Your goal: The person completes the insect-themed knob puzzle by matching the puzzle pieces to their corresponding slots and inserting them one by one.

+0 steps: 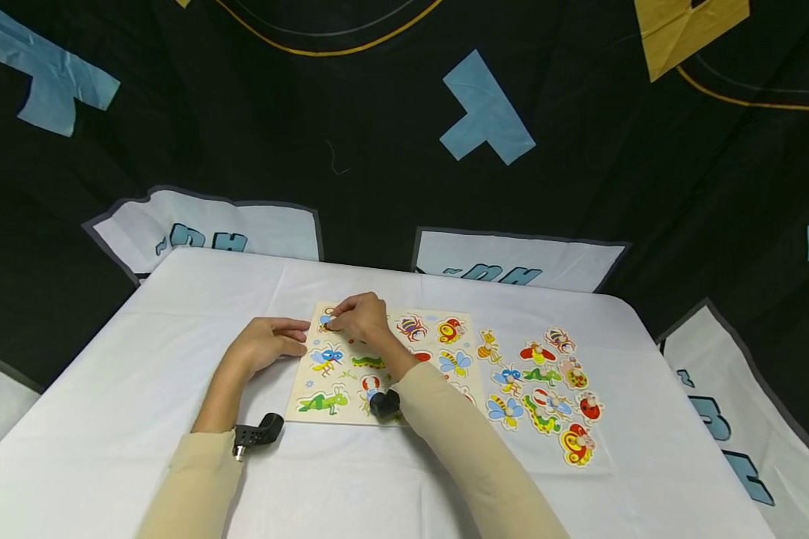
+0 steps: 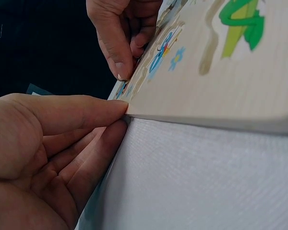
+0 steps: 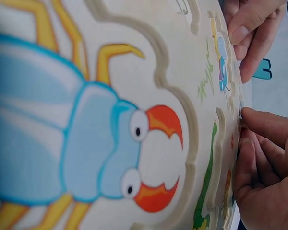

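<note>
A pale wooden puzzle board (image 1: 377, 382) with printed insects in cut-out recesses lies on the table. At its far left corner my right hand (image 1: 360, 318) pinches a small insect puzzle piece (image 1: 326, 320) between thumb and fingertips; the fingers hide most of it. Beside the board's left edge, my left hand (image 1: 263, 344) has its fingers extended, and their tips touch that edge in the left wrist view. Near the right hand are printed recesses of a mosquito (image 1: 326, 358) and a caterpillar (image 1: 368, 362). The right forearm covers part of the board.
Loose insect pieces lie to the board's right, among them a ladybug (image 1: 589, 406), a spider (image 1: 559, 340) and a snail (image 1: 577, 444). A white cloth (image 1: 350, 479) covers the table. Behind its far edge hangs a black curtain (image 1: 377, 150).
</note>
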Action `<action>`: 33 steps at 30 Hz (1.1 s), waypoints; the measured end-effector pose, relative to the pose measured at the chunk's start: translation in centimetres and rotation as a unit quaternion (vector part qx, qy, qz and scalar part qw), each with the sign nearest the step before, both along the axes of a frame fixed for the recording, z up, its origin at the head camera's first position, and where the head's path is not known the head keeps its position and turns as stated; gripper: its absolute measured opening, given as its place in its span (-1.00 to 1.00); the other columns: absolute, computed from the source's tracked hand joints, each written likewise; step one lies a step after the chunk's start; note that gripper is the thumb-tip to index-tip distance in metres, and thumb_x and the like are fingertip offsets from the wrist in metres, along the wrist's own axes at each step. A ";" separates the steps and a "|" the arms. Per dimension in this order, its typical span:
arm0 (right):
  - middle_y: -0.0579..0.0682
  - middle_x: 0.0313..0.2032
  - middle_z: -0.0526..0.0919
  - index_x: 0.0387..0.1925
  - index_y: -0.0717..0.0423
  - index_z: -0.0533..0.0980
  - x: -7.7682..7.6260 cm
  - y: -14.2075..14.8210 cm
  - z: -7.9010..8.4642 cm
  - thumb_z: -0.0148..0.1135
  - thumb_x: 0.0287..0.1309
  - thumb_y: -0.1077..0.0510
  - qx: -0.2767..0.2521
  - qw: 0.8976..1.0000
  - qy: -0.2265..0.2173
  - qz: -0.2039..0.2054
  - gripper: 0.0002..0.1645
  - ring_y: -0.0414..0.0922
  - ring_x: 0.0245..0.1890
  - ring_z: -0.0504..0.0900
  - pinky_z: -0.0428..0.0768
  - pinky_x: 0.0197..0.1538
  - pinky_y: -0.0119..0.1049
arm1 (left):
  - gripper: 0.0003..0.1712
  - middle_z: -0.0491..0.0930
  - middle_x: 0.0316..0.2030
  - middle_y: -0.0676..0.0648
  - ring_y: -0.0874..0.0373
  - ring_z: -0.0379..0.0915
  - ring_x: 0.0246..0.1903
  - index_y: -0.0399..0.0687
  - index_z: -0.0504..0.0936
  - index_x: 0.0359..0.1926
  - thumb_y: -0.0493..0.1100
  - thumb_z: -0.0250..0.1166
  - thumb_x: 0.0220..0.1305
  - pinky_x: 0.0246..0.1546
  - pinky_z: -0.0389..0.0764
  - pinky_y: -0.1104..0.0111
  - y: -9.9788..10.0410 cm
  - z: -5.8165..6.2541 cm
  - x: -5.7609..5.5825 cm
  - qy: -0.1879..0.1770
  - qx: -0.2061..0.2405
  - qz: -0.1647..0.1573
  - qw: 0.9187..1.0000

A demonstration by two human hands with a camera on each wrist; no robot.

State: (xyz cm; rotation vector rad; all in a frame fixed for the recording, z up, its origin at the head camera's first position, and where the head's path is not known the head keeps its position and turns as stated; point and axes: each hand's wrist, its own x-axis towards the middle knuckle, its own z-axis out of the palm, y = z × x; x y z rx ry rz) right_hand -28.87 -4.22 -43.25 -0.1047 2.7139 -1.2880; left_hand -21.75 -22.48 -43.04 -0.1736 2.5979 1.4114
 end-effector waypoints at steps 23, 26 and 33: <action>-0.10 -0.40 0.77 -0.38 0.01 0.78 0.5 5.8 1.1 0.53 0.04 0.10 -0.031 0.999 0.013 0.025 -0.90 -0.16 -0.25 0.60 0.51 -0.21 -0.35 | -0.38 0.71 -0.10 -0.09 0.04 0.51 -0.05 -0.11 0.60 0.28 -0.22 0.45 0.15 -0.01 0.46 0.31 0.6 -0.3 0.0 0.001 0.006 0.008 1.000; -0.08 -0.37 0.77 -0.35 0.03 0.77 0.4 6.8 1.4 0.52 0.07 0.10 -0.026 0.999 0.013 0.027 -0.89 -0.17 -0.28 0.59 0.50 -0.25 -0.38 | -0.37 0.71 -0.09 -0.08 0.05 0.51 -0.05 -0.10 0.60 0.28 -0.21 0.46 0.15 -0.05 0.46 0.36 0.6 -0.3 0.0 -0.001 0.005 0.006 1.000; -0.06 -0.41 0.77 -0.30 0.02 0.77 0.3 9.0 2.6 0.52 0.07 0.08 -0.017 0.999 0.013 0.026 -0.85 -0.09 -0.39 0.64 0.47 -0.39 -0.40 | -0.36 0.72 -0.06 -0.10 0.02 0.50 0.00 -0.08 0.59 0.29 -0.19 0.46 0.15 0.05 0.42 0.24 0.4 -0.2 0.0 -0.002 0.001 0.008 1.000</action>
